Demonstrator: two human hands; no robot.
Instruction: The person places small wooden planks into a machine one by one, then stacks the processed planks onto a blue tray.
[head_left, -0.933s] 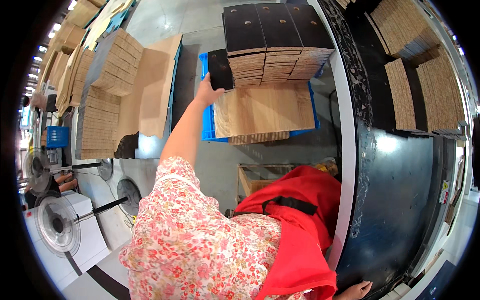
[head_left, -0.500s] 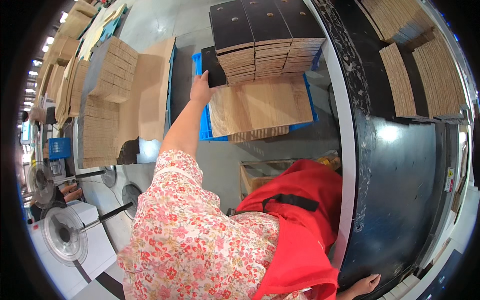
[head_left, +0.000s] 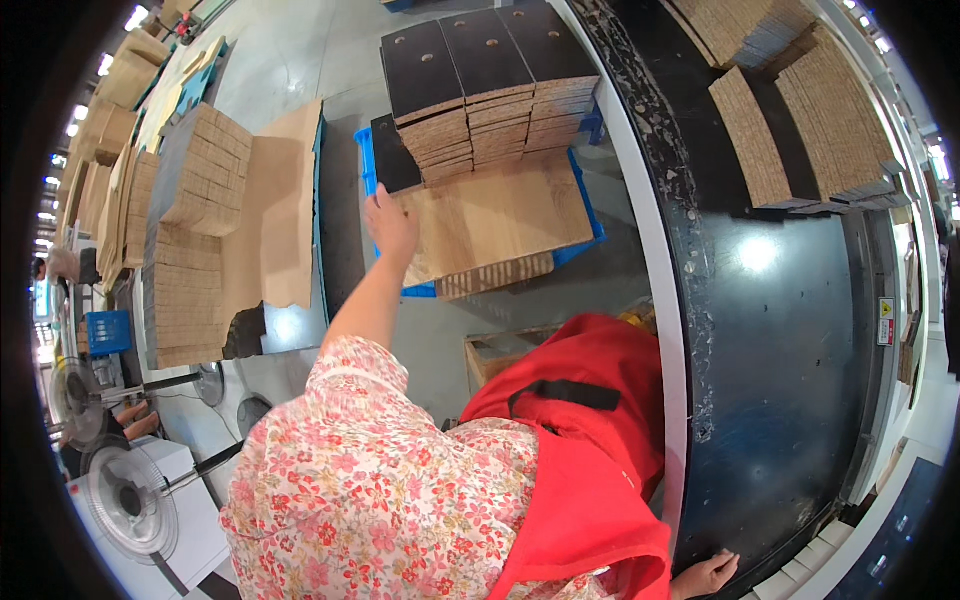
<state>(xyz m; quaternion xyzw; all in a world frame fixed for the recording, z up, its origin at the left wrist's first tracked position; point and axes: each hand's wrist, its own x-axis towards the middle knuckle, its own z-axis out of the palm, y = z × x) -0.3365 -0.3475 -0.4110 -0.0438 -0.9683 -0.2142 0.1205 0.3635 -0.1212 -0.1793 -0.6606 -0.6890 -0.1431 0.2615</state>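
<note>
My left hand reaches forward to the left edge of a light wood-grain board, touching it near its far left corner. Its fingers are stretched forward, with the undersides hidden. Beneath that board, the edge of another wooden piece shows, and below lies a blue pallet. Directly behind the board stand stacks of black-topped panels with chipboard edges and a round hole in each top. My right hand rests low at the right on a dark table, fingers curled, with nothing visible in them.
Left of the pallet stand stacked boards with brown cardboard beside them. More chipboard panels lie at the table's far end. A white table edge runs close on my right. Fans stand at the left.
My view has shifted, so the stacks sit further left. My left hand has drawn back slightly along the board's left edge, its thumb less spread. The right hand stays on the table.
</note>
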